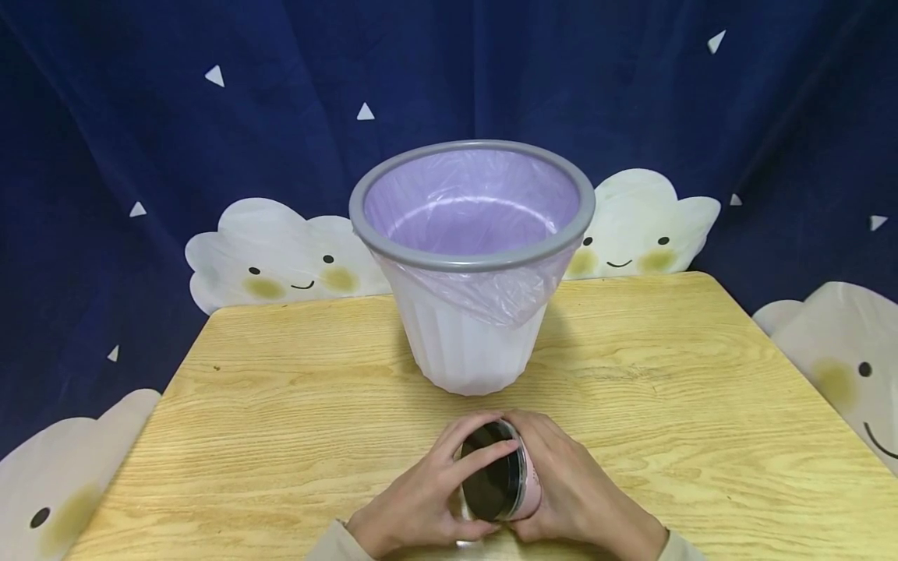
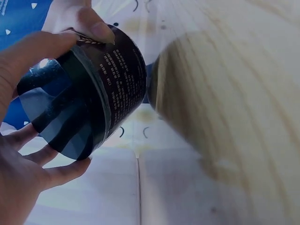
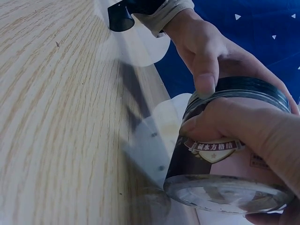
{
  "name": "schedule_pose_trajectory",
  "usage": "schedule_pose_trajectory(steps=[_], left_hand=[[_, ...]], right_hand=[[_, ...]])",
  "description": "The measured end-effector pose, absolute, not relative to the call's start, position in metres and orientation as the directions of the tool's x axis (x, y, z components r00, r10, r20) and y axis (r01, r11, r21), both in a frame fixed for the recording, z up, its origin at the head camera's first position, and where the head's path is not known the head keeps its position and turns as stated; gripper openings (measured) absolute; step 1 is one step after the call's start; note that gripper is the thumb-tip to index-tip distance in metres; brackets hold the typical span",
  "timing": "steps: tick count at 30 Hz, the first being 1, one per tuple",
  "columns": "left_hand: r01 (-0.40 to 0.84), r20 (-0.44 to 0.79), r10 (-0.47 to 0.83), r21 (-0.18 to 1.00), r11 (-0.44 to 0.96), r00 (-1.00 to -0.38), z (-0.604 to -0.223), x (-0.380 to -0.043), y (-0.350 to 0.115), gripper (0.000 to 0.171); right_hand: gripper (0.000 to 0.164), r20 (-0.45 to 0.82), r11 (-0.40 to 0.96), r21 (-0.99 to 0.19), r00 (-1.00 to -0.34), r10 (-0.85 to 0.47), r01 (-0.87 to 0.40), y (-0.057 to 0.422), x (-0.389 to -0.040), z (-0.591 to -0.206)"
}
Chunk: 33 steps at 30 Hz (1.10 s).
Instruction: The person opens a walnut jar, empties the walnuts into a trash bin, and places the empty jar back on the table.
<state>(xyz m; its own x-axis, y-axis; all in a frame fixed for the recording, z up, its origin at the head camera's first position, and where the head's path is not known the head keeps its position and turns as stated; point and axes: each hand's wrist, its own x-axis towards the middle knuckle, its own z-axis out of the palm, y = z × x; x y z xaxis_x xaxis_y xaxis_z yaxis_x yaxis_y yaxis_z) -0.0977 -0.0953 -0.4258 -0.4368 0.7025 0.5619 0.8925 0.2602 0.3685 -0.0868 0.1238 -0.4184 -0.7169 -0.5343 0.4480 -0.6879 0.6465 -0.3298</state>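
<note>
Close to the front of the table, a clear jar (image 3: 192,159) with a pink and dark brown label is tilted between both hands. Its black lid (image 1: 491,483) faces left and is on the jar. My left hand (image 1: 421,499) grips this lid, fingers and thumb spread around its rim. The right hand (image 1: 578,491) holds the jar's body from the other side, its thumb across the label in the right wrist view. In the left wrist view, small white print shows on the dark part of the label (image 2: 124,79). Part of the jar is hidden behind the fingers.
Beyond the hands stands a white ribbed wastebasket (image 1: 470,343) with a grey rim (image 1: 473,261) and a clear plastic liner (image 1: 515,292) folded over it. The wooden table (image 1: 295,413) ends at a dark blue curtain (image 1: 295,125) with cloud and triangle prints.
</note>
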Motion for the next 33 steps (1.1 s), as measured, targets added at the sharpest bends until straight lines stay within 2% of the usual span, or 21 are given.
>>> schedule_pose_trajectory(steps=[33], left_hand=[[0.889,0.580,0.682,0.376,0.261,-0.446,-0.4261,-0.0975,-0.0941,0.094]], right_hand=[[0.108,0.452,0.654,-0.332,-0.723,-0.522,-0.680,0.1231,-0.0860,-0.4179]])
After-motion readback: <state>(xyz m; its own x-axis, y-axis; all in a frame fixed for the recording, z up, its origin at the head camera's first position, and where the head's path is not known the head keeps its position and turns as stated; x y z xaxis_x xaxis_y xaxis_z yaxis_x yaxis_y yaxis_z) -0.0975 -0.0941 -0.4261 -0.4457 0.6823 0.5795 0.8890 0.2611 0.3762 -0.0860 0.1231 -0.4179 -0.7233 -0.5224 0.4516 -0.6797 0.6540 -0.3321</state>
